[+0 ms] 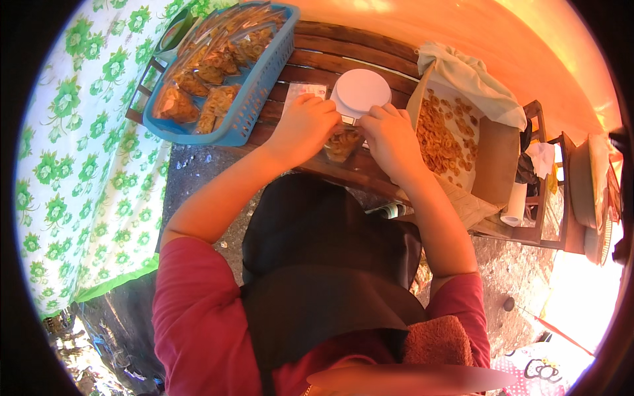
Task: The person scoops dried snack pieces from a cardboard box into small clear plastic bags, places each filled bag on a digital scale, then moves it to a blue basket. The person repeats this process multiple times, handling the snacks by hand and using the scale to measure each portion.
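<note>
A small clear plastic bag of fried chips (342, 144) hangs between my hands at the near side of a wooden slatted bench (317, 62). My left hand (312, 121) pinches the bag's top edge on one side, and my right hand (384, 131) grips the other. Just beyond my fingers stands a white kitchen scale (363, 91) with a round, bare platform. Beside my left hand lies a flat plastic packet (303, 90) with printing on it. My fingers partly hide the bag's upper edge and the scale's front.
To the left, a blue plastic basket (257, 94) holds several filled bags of chips (215, 69). A cardboard box (498, 161) lined with paper holds loose chips (438, 133) at the right. Farther right are a white roll (514, 204) and a round basin (584, 183). A floral cloth (89, 163) hangs left.
</note>
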The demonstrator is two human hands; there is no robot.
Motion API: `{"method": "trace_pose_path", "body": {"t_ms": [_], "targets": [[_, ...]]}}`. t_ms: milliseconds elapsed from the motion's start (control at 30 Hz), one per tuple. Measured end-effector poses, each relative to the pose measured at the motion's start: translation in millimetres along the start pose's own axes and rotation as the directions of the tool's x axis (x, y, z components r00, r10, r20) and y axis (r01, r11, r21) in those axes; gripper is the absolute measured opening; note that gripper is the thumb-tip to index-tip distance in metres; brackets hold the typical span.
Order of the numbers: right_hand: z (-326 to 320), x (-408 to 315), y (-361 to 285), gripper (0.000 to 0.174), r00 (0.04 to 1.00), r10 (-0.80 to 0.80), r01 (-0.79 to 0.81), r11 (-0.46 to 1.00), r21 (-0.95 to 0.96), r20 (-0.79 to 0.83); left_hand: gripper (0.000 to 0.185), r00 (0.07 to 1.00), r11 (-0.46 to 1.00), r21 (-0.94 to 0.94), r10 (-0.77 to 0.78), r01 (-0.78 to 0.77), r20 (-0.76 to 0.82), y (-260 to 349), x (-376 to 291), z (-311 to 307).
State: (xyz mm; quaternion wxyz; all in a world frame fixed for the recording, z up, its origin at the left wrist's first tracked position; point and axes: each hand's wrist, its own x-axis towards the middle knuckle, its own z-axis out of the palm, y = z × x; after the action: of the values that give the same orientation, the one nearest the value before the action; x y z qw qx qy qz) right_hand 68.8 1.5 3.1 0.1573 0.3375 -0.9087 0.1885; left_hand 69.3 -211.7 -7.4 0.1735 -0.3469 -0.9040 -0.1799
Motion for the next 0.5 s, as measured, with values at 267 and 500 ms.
{"method": "trace_pose_path", "body": {"t_ms": [267, 500], "targets": [[-8, -4, 0, 0.005, 1.0, -0.003, 0.002, 1.0, 0.029, 0.006, 0.007, 0.998, 0.996, 0.083, 0.027, -0.031, 0.056, -12, -18, -16], [-2, -1, -10, 0.004, 0.999, -0.038, 0.038, 0.999, -0.001, 0.008, 0.009, 1.0, 1.0, -0.006, 0.019, -0.019, 0.016, 8, -4, -3]]}}
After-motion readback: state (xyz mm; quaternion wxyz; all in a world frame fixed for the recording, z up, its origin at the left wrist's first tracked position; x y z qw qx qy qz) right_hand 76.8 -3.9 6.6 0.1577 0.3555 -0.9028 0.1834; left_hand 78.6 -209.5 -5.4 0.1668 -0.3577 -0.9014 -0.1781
